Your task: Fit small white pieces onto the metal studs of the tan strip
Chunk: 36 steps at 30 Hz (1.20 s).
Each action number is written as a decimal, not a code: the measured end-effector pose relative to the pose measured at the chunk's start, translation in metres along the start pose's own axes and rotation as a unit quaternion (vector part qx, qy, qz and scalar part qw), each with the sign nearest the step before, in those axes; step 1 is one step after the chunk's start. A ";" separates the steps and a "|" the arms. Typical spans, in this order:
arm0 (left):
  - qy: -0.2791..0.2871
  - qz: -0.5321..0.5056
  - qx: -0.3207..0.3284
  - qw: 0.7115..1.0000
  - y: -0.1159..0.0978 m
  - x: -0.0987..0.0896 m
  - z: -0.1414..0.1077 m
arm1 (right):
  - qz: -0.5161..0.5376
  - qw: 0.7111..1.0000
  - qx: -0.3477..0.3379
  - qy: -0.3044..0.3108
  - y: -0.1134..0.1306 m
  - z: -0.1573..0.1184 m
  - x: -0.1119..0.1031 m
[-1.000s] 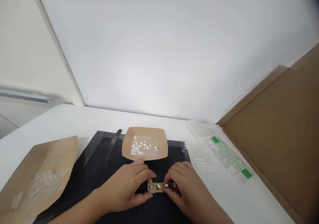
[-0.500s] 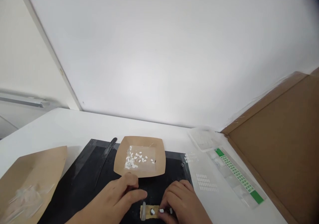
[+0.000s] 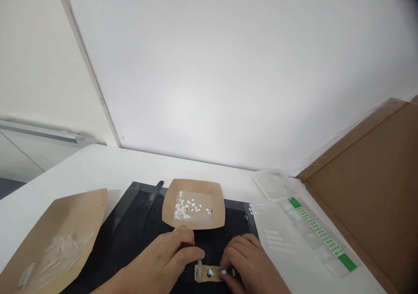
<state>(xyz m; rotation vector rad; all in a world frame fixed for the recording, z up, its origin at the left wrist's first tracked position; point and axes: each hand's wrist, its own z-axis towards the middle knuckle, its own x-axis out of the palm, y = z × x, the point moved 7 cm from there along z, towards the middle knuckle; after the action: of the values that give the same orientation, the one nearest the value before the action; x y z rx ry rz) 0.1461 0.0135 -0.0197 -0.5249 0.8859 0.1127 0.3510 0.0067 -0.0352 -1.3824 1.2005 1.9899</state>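
Note:
My left hand (image 3: pixel 176 259) rests on the black mat, its index finger curled and its thumb stretched apart from it; I see nothing between them. Just right of that thumb lies a tan strip (image 3: pixel 204 276). Across its left end stands a greyish translucent tube-like piece (image 3: pixel 199 271). A white oval piece (image 3: pixel 210 272) with a dark spot beside it sits mid-strip. At the strip's right part, my right hand (image 3: pixel 248 263) has its thumb and fingers closed around a small white oval piece (image 3: pixel 224 272). That hand covers the strip's right end.
Behind the hands, a brown paper tray (image 3: pixel 218 207) holds many white bits. A larger tray (image 3: pixel 94 202) with clear plastic pieces stands left. A dark thin tool (image 3: pixel 150 207) lies on the black mat (image 3: pixel 120 224). Rightward are white sticker rows (image 3: pixel 279 241) and a green-labelled clear box (image 3: pixel 346 262).
The whole scene has shifted to the right in view as the camera turned slightly left. Both hands keep nearly the same pose at the strip.

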 end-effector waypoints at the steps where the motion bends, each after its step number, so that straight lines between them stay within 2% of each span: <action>1: 0.008 -0.005 0.006 1.000 -0.003 0.000 0.002 | 0.002 1.000 0.004 0.000 0.003 0.000 -0.003; 5: 0.037 -0.009 0.014 0.999 -0.006 0.007 0.004 | 0.020 0.999 0.036 -0.011 0.017 -0.001 -0.017; 9: 0.043 -0.009 0.021 0.999 -0.009 0.013 0.005 | 0.007 0.998 0.045 -0.037 0.029 -0.001 -0.023; 14: 0.017 0.008 0.033 0.999 -0.019 0.006 0.009 | 0.025 0.994 0.024 -0.101 0.034 -0.001 -0.029; 17: -0.002 0.029 0.033 0.999 -0.025 0.000 0.012 | 0.055 0.991 0.006 -0.118 0.040 -0.003 -0.036; 21: -0.028 -0.016 0.019 0.999 -0.028 -0.006 0.015 | 0.120 0.986 -0.004 -0.114 0.048 -0.004 -0.040; 26: -0.057 -0.085 0.022 0.994 -0.032 -0.011 0.016 | 0.182 0.979 -0.035 -0.090 0.061 -0.003 -0.035; 36: -0.092 -0.076 0.070 0.990 -0.042 -0.016 0.011 | 0.231 0.971 -0.044 -0.052 0.069 -0.003 -0.027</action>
<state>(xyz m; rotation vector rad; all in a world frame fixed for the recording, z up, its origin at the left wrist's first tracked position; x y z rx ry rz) 0.1567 -0.0157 0.0142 -0.4420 0.6651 -0.0384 0.3120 -0.0296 0.0171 -1.0896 1.5057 2.4191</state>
